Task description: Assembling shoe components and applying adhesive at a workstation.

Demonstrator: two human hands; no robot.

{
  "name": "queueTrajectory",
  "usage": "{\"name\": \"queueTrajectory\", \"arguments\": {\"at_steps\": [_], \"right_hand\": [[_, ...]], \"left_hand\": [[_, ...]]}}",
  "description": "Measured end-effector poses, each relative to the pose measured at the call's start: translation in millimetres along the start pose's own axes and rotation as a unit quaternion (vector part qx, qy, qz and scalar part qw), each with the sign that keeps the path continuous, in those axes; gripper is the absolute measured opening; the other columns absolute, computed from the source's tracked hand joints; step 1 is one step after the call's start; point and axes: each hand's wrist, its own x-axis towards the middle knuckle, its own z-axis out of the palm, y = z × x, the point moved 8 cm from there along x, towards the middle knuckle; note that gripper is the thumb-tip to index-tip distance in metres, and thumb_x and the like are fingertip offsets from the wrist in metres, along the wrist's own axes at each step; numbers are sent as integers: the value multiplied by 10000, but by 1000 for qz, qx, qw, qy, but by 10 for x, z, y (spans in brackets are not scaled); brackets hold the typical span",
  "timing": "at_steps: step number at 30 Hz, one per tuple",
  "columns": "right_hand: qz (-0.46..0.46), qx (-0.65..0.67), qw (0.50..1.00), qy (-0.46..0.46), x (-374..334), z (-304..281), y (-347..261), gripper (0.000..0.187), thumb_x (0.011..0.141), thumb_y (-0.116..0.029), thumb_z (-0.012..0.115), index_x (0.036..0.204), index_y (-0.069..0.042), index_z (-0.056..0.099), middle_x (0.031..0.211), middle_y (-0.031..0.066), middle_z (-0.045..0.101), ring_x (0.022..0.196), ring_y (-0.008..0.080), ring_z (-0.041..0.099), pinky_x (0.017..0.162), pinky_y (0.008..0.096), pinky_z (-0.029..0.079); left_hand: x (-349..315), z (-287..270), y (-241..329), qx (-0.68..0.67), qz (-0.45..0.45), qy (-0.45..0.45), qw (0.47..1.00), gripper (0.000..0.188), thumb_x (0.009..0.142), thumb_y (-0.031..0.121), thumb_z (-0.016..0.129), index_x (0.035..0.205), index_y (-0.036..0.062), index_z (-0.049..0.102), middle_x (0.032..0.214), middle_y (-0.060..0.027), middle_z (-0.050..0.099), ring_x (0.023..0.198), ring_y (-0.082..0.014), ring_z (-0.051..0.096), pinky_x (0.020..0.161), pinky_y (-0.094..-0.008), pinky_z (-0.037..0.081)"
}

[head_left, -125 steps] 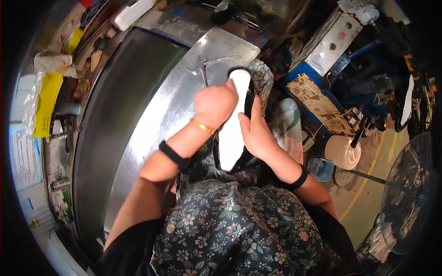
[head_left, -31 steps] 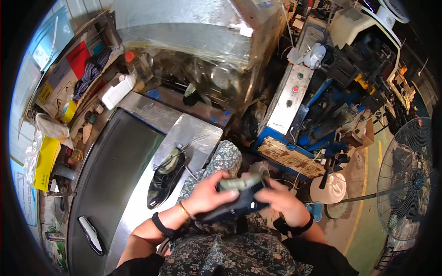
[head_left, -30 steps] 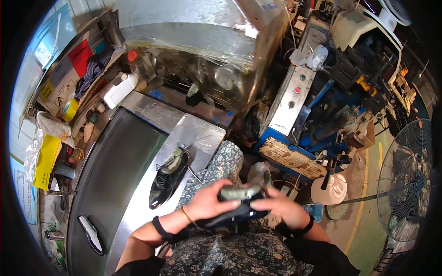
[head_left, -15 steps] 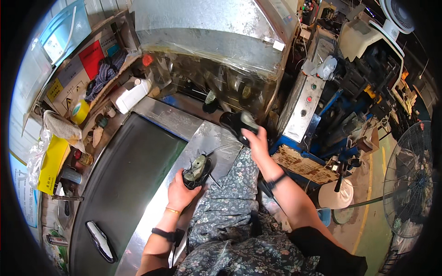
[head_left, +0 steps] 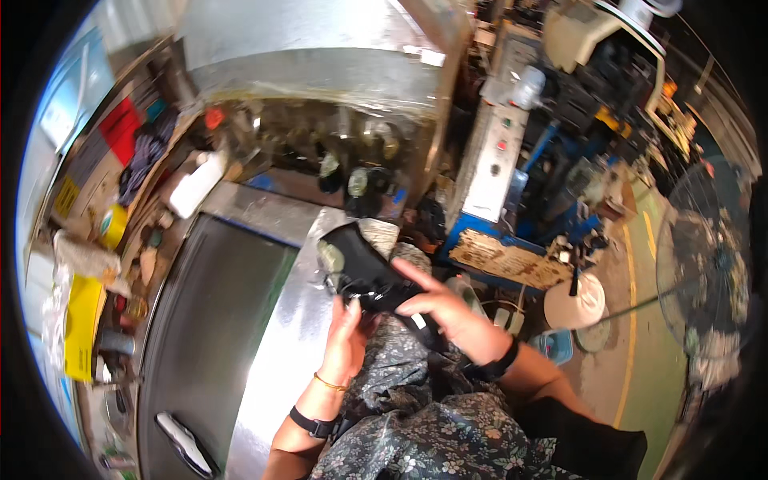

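Above the bench edge, in front of my body, my left hand [head_left: 347,340] and my right hand [head_left: 450,316] are close together on black shoe work [head_left: 370,268]. A pale green, rounded part [head_left: 330,258], like the top of a shoe last, shows at its far left end. My left hand's fingers grip the near side, partly hidden. From the right, my right hand's thumb and fingers close round the other end, near a small white patch. The dark shapes run together, so I cannot tell whether this is one shoe or two overlapping.
A dark conveyor belt [head_left: 220,312] carries a black-and-white shoe [head_left: 186,444] at left. Several shoes on lasts [head_left: 358,188] stand under the metal hood [head_left: 312,80]. A white jug [head_left: 198,186] sits on the side shelf. Right are a machine's button panel [head_left: 494,168], a white bucket [head_left: 574,302] and a fan [head_left: 704,256].
My right hand has come nearer and down with its black shoe, meeting my left hand. My left hand has shifted slightly right. The whole view has shifted.
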Motion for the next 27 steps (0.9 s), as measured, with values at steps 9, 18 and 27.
{"name": "queueTrajectory", "arguments": {"at_steps": [9, 18, 27], "right_hand": [[-318, -462, 763, 322, -1620, -1971, -2406, 858, 600, 8, 780, 1396, -3, 459, 1432, 121, 456, 1326, 217, 435, 1043, 317, 386], [-119, -603, 540, 575, -2139, -3391, -3416, 858, 579, -190, 794, 1389, -258, 519, 1514, 194, 344, 1245, 321, 527, 978, 405, 453], [-61, -689, 508, 514, -2089, -3638, -3652, 897, 560, -223, 804, 1401, -269, 496, 1525, 161, 336, 1278, 338, 492, 1026, 423, 430]], "left_hand": [[-365, -449, -726, 253, -96, -127, 954, 344, 936, 23, 596, 1272, 0, 528, 1106, -95, 668, 1027, -144, 614, 915, -269, 484], [-363, -507, -912, 244, -102, -13, 964, 217, 956, 121, 587, 1133, -4, 603, 1011, -86, 689, 890, -152, 638, 837, -281, 504], [-312, -440, -939, 274, -111, 31, 955, 185, 957, 115, 561, 1093, 4, 621, 963, -83, 688, 826, -140, 628, 786, -269, 494]]}}
